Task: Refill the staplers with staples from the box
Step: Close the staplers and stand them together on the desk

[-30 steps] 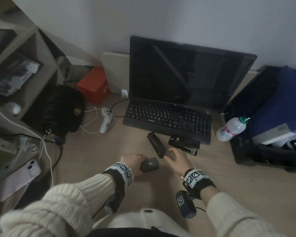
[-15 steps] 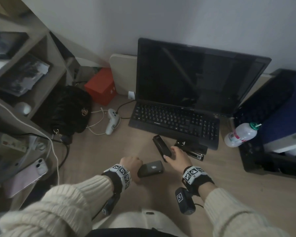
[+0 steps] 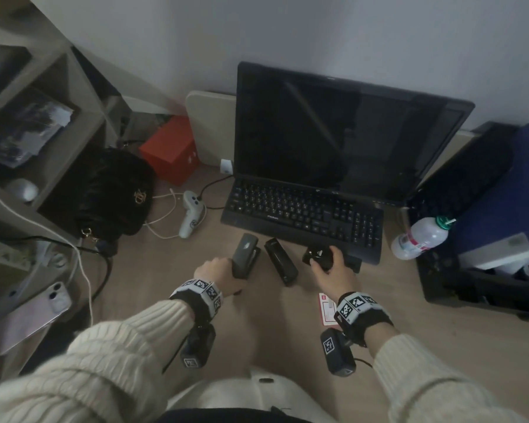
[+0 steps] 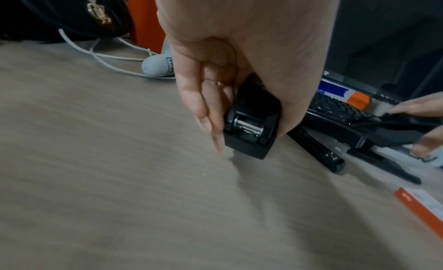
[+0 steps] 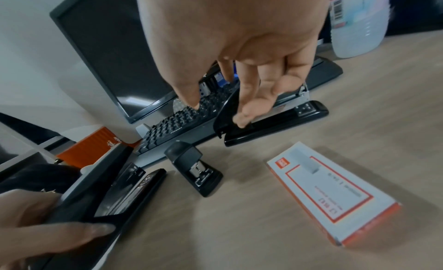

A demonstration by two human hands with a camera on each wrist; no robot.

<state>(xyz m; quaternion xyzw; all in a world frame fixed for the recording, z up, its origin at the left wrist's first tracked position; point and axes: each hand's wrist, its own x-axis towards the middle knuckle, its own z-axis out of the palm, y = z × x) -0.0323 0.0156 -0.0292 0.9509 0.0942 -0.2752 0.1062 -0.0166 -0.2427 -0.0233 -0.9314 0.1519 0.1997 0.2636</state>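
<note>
Since a second ago, the grey flat-topped stapler (image 3: pixel 244 254) has been carried from the middle of the pale wood-grain worktop (image 3: pixel 275 325) to a spot just in front of the black keyboard (image 3: pixel 303 213), at its left end. It is gripped at its rear end by the left hand (image 3: pixel 217 273), fingers and thumb curled round the hinge block, and its top cover appears raised off the base in the right wrist view. The right hand (image 3: pixel 333 267) has gone from the slim middle stapler to the long black stapler (image 5: pixel 275 122) lying in front of the keyboard's right part; its fingers are curled onto that stapler's lid, which stands lifted and hinged open. This is judged to be the opening step for two staplers at once, with no staples loaded yet.

The short black stapler (image 3: pixel 281 261) lies closed between the two, in front of the keyboard's middle. The white and orange cardboard staple box (image 5: pixel 333 194) lies flat well in front of the keyboard, near the right wrist, seemingly still shut.

Left of the keyboard are a black quilted bag (image 3: pixel 110 190), an orange-red carton (image 3: pixel 168 148) and a white controller with its cable (image 3: pixel 191 213); right of it lies a clear plastic bottle (image 3: pixel 422 238). The closeness of the three staplers and the keyboard edge may crowd the loading.
</note>
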